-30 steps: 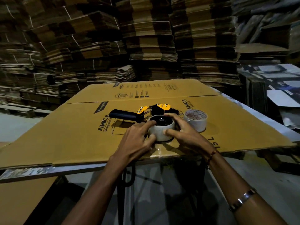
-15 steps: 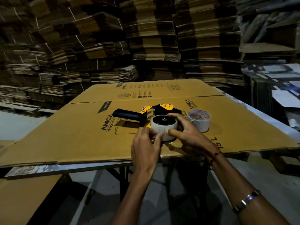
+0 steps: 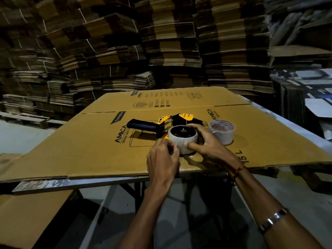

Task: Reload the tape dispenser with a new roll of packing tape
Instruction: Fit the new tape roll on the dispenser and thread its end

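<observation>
Left hand [image 3: 162, 157] has curled tighter, pinching at the mounted tape roll [image 3: 182, 141].
Right hand [image 3: 206, 143] clasps the glossy round roll; spare roll [image 3: 222, 131] at 3 o'clock.

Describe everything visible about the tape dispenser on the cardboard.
The tape dispenser lies on its side on the flattened cardboard box, black handle pointing left, yellow and black plastic-looking body behind. A pale tape roll sits on its black hub. The right hand grips that roll; the left hand pinches at its near edge.
</observation>
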The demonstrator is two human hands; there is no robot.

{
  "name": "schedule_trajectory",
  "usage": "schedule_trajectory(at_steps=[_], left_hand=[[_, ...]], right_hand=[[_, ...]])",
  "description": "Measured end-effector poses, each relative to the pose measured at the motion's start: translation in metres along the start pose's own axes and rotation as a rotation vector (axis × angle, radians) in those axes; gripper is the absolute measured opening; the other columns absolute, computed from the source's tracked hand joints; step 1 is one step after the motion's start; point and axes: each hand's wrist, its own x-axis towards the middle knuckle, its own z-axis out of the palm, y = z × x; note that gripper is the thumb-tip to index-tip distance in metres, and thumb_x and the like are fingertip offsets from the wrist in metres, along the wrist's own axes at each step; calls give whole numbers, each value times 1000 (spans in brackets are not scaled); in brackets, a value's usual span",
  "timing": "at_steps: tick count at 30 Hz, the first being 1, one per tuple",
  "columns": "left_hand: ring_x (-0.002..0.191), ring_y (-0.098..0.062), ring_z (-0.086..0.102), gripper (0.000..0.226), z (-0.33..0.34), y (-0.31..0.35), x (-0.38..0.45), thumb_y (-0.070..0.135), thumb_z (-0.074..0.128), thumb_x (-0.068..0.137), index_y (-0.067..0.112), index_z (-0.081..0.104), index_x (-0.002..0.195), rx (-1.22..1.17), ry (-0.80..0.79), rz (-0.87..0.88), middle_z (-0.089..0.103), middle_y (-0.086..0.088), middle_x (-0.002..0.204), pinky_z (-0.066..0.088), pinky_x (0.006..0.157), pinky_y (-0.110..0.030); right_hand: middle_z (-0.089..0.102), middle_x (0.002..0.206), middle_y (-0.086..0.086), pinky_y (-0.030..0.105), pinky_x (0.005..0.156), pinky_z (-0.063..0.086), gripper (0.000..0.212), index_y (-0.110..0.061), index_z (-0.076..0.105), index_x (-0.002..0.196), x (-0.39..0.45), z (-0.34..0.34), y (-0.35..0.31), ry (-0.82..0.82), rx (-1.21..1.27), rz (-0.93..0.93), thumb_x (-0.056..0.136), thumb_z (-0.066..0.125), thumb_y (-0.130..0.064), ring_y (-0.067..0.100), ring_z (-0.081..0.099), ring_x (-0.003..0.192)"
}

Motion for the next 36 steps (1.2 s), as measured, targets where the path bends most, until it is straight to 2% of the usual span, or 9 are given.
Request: schedule_trajectory(at_steps=[2, 5, 10, 12, 15, 20, 28, 32, 36], left_hand=[[74, -18, 57, 7, 0, -4, 3, 18, 64, 90, 11, 65, 88, 10, -11, 38, 63, -3, 88, 38, 61, -25], [71, -17, 53, 11, 0, -10, 8, 19, 63, 90, 13, 58, 82, -26, -67, 119, 60, -1, 83, 37, 60, -26], [73, -22, 60, 8, -12, -22, 23, 17, 61, 89, 12, 59, 83, -222, -282, 117, 62, -3, 81, 53, 66, -46], [74, -26, 65, 6, -21, -24, 28, 9, 63, 88, 10, 61, 82, -347, -380, 58, 66, -8, 81, 56, 68, -47], [75, -20, 67, 4, -34, -33, 38, 5, 62, 89, 2, 61, 86, -482, -542, -24, 66, -11, 86, 57, 73, -42], [87, -25, 64, 6, -45, -42, 53, 1, 60, 89, -3, 62, 93, -639, -729, -111, 66, -12, 90, 53, 91, -51], [90, -22, 64, 5, -45, -45, 60, 4, 60, 92, 3, 64, 95, -643, -729, -154, 67, -9, 92, 53, 92, -43], [95, -33, 67, 13, -47, -49, 63, 9, 68, 89, 0, 66, 98, -617, -685, -170, 69, -18, 100, 57, 91, -45], [95, -23, 69, 12, -49, -44, 76, 4, 66, 89, 0, 67, 101, -573, -622, -77, 71, -12, 101, 58, 82, -33]], right_hand=[[52, 144, -1, 35, 105, 51, 71, -25, 43, 146, 0, 1, 0, -12, -16, -5, 84, 77, -32, 17, 53, 131], [52, 145, -4, 37, 106, 51, 89, -28, 41, 147, 1, 1, 1, -36, -16, 12, 72, 81, -53, 14, 53, 131], [52, 141, -8, 37, 105, 52, 77, -29, 42, 147, 1, -6, -4, -97, 76, 60, 81, 82, -30, 14, 53, 130], [50, 145, -6, 39, 107, 51, 80, -28, 41, 149, 2, -10, -4, -132, 88, 84, 81, 82, -29, 15, 51, 132], [47, 151, -1, 43, 109, 49, 91, -33, 43, 148, 4, -13, -4, -183, 149, 100, 70, 88, -39, 18, 50, 135], [45, 150, 1, 42, 108, 50, 87, -29, 40, 151, 5, -18, -6, -221, 159, 108, 76, 83, -27, 20, 50, 135], [45, 152, 1, 39, 106, 51, 81, -31, 42, 150, 3, -15, -6, -180, 111, 80, 80, 84, -27, 18, 49, 135], [45, 151, 0, 42, 108, 50, 78, -29, 40, 150, 0, -11, -8, -119, 40, 54, 84, 80, -23, 20, 48, 135], [47, 139, -10, 33, 105, 50, 77, -27, 39, 151, -2, -9, -9, -102, 51, 55, 85, 79, -21, 14, 48, 131]])
